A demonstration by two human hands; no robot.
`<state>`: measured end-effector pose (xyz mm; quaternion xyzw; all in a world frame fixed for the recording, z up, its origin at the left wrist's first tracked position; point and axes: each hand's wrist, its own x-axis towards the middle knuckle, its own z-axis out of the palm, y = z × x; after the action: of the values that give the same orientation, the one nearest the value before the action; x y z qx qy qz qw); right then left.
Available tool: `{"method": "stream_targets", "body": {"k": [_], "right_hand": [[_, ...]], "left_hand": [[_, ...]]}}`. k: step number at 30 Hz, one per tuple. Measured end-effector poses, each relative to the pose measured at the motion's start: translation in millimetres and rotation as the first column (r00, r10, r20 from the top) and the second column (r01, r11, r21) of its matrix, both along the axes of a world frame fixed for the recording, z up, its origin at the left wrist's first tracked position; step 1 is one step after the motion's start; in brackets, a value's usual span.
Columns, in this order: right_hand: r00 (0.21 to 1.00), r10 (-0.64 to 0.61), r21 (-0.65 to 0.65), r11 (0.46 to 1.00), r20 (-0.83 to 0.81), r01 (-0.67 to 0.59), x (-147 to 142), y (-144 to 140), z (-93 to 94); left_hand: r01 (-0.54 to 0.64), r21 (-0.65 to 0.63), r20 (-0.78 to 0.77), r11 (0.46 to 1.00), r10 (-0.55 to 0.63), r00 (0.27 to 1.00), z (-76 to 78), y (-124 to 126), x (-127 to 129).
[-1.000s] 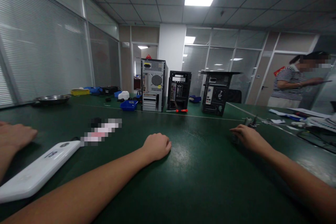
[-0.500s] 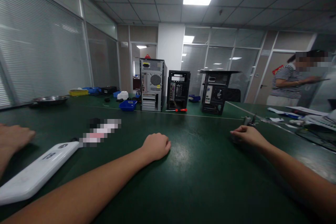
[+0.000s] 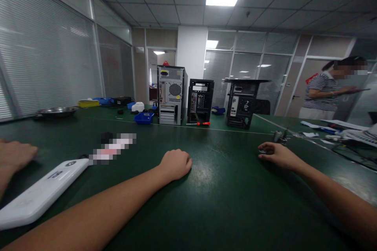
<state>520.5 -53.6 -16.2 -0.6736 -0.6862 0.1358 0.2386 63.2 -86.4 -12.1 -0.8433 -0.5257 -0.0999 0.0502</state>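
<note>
My left hand (image 3: 176,164) rests on the green tabletop (image 3: 218,204) as a loose fist with its fingers curled under. No object shows at it, though the palm side is hidden. To the right, my right hand (image 3: 278,155) is low over the table, thumb and fingertips curved round a small shiny metal piece (image 3: 262,151) too small to name. Just behind that hand stand several small grey metal parts (image 3: 278,136), partly covered by it. A white device with a long flat body (image 3: 44,190) lies left of my left forearm.
Three computer cases (image 3: 171,96) stand at the back, a red-handled screwdriver (image 3: 203,123) by the middle one. A blue tray (image 3: 143,117) and metal dish (image 3: 55,112) are back left. Another person's hand (image 3: 17,156) rests far left. Papers and cables (image 3: 353,153) lie right; a person (image 3: 321,94) stands beyond.
The thumb and fingers of my right hand have parted a little, and the shiny piece between them shows now. My left hand has stayed where it was.
</note>
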Motion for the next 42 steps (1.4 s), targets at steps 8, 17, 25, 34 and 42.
{"method": "stream_targets", "body": {"k": [8,17,25,34,42], "right_hand": [[0.983,0.049,0.167,0.983,0.179,-0.079,-41.2,-17.8,2.3],[0.876,0.407,0.26,0.844,0.258,-0.468,-177.1,-73.4,27.4],[0.833,0.51,0.341,0.76,0.214,-0.553,-229.1,-108.8,20.4],[0.806,0.531,0.317,0.741,0.262,-0.591,-227.3,-104.7,14.4],[0.789,0.446,0.304,0.75,0.423,-0.587,-228.5,-101.6,9.9]], "left_hand": [[0.003,0.007,0.02,1.0,-0.003,1.0,2.1,-1.8,-0.5],[0.134,0.037,0.279,0.99,-0.139,0.95,8.3,-25.0,17.7],[0.292,0.074,0.207,0.953,-0.302,0.931,7.3,-45.3,25.7],[0.353,0.06,0.151,0.933,-0.359,0.921,9.9,-46.5,23.7],[0.284,0.095,0.162,0.954,-0.296,0.941,8.1,-44.6,23.7]]}}
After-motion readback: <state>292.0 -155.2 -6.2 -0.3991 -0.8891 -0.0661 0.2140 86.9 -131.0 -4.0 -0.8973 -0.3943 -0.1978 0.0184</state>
